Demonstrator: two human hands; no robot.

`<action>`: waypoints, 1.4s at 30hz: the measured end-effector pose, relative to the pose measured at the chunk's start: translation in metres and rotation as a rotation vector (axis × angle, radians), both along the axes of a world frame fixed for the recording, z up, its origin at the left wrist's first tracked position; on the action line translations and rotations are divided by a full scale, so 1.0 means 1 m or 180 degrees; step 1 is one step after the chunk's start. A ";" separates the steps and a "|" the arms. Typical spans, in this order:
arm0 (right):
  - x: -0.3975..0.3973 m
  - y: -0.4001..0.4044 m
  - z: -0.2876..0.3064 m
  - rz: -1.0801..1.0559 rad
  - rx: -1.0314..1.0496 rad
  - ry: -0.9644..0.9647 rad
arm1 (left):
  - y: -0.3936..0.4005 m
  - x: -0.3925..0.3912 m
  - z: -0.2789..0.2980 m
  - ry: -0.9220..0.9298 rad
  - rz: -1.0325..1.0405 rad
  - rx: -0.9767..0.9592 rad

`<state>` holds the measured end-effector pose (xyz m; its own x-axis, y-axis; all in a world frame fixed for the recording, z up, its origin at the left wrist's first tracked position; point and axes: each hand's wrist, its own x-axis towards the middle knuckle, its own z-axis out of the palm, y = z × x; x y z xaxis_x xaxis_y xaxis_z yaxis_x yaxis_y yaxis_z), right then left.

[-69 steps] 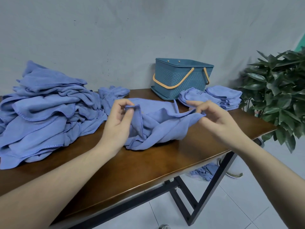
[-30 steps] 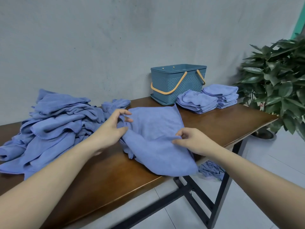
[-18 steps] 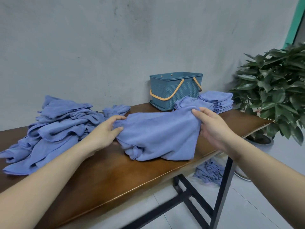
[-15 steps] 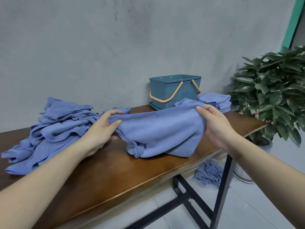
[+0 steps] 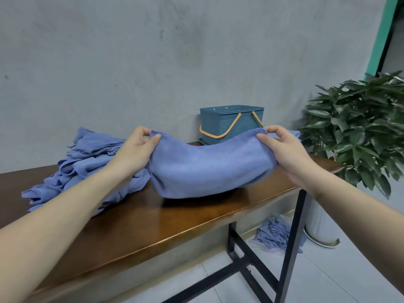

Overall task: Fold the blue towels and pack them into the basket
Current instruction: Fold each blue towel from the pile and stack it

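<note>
At far left a heap of unfolded towels (image 5: 87,162) waits on the table (image 5: 175,224). The left hand (image 5: 133,149) and right hand (image 5: 282,147) each pinch a top corner of one blue towel (image 5: 207,167), lifting it doubled to align the edges. The basket (image 5: 229,125) stands behind it, against the wall.

Light: soft, even, fairly dim — you get a faint sheen along the table (image 5: 175,226) edge, a dark shadow under the towel (image 5: 207,169). Wide-angle bending at your frame edges; focus mostly sharp.
</note>
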<state>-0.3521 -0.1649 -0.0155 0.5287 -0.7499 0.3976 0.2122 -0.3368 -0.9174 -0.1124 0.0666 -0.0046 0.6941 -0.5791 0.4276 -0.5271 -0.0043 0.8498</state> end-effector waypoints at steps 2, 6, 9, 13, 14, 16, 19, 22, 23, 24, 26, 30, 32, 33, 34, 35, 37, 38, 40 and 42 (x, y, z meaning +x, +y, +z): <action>-0.001 -0.001 0.000 -0.0033 -0.0068 0.0031 | 0.001 -0.001 0.002 0.0017 -0.0121 -0.0166; 0.004 -0.013 -0.011 -0.0200 -0.0053 0.0240 | -0.009 0.008 -0.005 0.0540 -0.0071 -0.0499; 0.008 -0.026 -0.026 -0.0266 -0.0131 0.0585 | -0.029 0.016 -0.034 0.0900 -0.0236 -0.0112; 0.018 -0.043 -0.049 -0.0342 -0.0439 0.1077 | -0.047 0.030 -0.066 0.0724 -0.0327 0.0736; 0.021 -0.047 -0.053 -0.0366 -0.0444 0.1126 | -0.052 0.035 -0.067 0.0676 -0.0260 0.0705; 0.030 -0.058 -0.059 -0.0422 -0.0420 0.1190 | -0.064 0.048 -0.068 0.0533 -0.0028 0.0577; 0.054 -0.077 -0.062 -0.0498 -0.0441 0.1191 | -0.089 0.073 -0.073 0.0619 0.0191 0.0314; 0.089 -0.104 -0.053 -0.0590 -0.0571 0.1278 | -0.124 0.104 -0.074 0.0890 0.0366 -0.0002; 0.103 -0.115 -0.049 -0.0592 -0.0602 0.1312 | -0.136 0.114 -0.070 0.0906 0.0433 -0.0046; 0.118 -0.127 -0.043 -0.0594 -0.0645 0.1340 | -0.148 0.126 -0.066 0.0892 0.0490 -0.0063; 0.149 -0.153 -0.034 -0.0643 -0.0820 0.1446 | -0.171 0.150 -0.058 0.0785 0.0558 0.0025; 0.206 -0.199 -0.029 -0.0715 -0.1258 0.1735 | -0.213 0.200 -0.059 0.0700 0.0677 0.0271; 0.228 -0.215 -0.037 -0.0723 -0.1331 0.1921 | -0.230 0.219 -0.071 0.0519 0.0870 0.0492; 0.237 -0.222 -0.046 -0.0753 -0.1312 0.2022 | -0.237 0.226 -0.078 0.0352 0.0913 0.0638; 0.243 -0.230 -0.057 -0.0768 -0.1305 0.2117 | -0.243 0.233 -0.087 0.0162 0.0904 0.0820; 0.248 -0.237 -0.071 -0.0761 -0.1350 0.2213 | -0.247 0.235 -0.096 -0.0023 0.0866 0.1028; 0.252 -0.243 -0.097 -0.0772 -0.1554 0.2457 | -0.252 0.237 -0.114 -0.0276 0.0792 0.1369; 0.251 -0.242 -0.106 -0.0818 -0.1675 0.2571 | -0.252 0.237 -0.121 -0.0368 0.0764 0.1431; 0.248 -0.240 -0.117 -0.0932 -0.1876 0.2649 | -0.252 0.236 -0.128 -0.0550 0.0718 0.1439; 0.245 -0.237 -0.120 -0.0963 -0.1946 0.2522 | -0.251 0.238 -0.130 -0.0645 0.0651 0.1400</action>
